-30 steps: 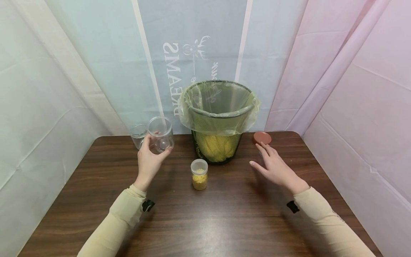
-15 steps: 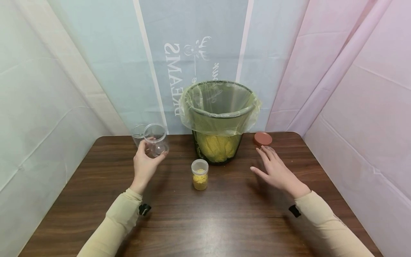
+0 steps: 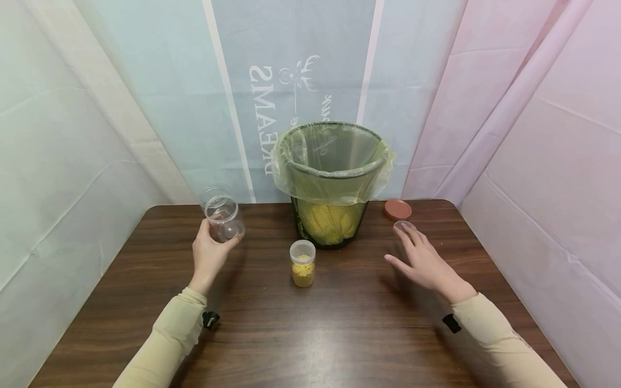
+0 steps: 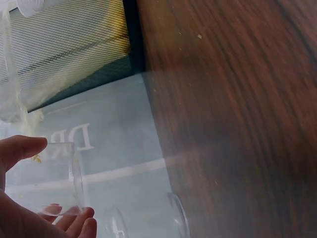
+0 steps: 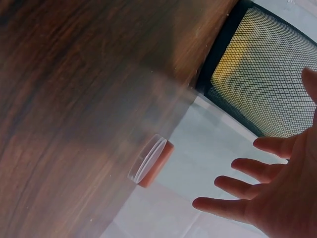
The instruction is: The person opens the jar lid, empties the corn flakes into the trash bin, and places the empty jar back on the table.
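My left hand [image 3: 208,256] grips a clear empty-looking jar [image 3: 225,218] above the table at the left, thumb on one side and fingers round the other. In the left wrist view a few yellow crumbs cling inside that jar [image 4: 54,176]. A second clear jar [image 3: 209,192] stands behind it, partly hidden. My right hand [image 3: 429,264] hovers at the right with fingers spread, holding nothing. Just beyond its fingertips lie a clear lid [image 3: 401,224] and a reddish-brown lid [image 3: 398,209]. Between the hands stands a smaller open jar [image 3: 303,269] with yellow crumbs inside.
A black mesh bin [image 3: 298,215] with a yellowish bag [image 3: 335,188] over its rim stands at the table's back middle, yellow material showing low inside. Fabric curtains [image 3: 170,81] enclose the back and sides. The dark wood table [image 3: 310,339] runs toward me.
My left hand has carried the clear jar leftward and lower, toward the second jar. My right hand has shifted slightly right and back, so more of the clear lid shows.
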The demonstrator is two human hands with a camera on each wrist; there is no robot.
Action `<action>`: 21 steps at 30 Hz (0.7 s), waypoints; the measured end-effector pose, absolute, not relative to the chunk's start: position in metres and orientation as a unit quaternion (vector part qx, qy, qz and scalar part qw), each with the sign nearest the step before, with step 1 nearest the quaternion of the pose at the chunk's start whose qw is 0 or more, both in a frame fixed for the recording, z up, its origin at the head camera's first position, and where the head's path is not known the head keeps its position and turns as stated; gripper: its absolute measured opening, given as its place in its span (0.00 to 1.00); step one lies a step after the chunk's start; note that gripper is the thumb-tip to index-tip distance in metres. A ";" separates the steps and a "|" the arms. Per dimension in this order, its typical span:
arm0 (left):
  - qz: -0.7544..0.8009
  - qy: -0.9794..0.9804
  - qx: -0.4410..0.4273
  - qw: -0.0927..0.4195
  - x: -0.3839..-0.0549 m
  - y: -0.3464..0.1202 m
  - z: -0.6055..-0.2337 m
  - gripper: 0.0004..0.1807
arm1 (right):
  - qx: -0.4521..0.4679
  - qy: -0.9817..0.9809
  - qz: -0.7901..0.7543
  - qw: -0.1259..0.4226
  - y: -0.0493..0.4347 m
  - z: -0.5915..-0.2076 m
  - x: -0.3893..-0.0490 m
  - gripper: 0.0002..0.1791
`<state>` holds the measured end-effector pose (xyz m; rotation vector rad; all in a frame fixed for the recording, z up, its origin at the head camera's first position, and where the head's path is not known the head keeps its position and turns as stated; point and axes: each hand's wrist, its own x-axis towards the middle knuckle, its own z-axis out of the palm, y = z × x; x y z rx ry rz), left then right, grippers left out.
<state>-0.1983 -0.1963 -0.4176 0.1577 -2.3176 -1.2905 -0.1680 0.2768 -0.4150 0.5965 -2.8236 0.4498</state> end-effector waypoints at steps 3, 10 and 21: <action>-0.466 -0.851 0.062 0.235 -0.200 -0.200 -0.420 0.33 | 0.199 -0.962 0.153 0.106 0.279 -0.416 -0.166 0.42; -0.458 -0.857 0.074 0.225 -0.203 -0.209 -0.427 0.34 | 0.182 -0.967 0.152 0.089 0.284 -0.419 -0.162 0.42; -0.424 -0.874 0.108 0.212 -0.213 -0.223 -0.437 0.33 | 0.156 -0.975 0.144 0.071 0.293 -0.422 -0.160 0.44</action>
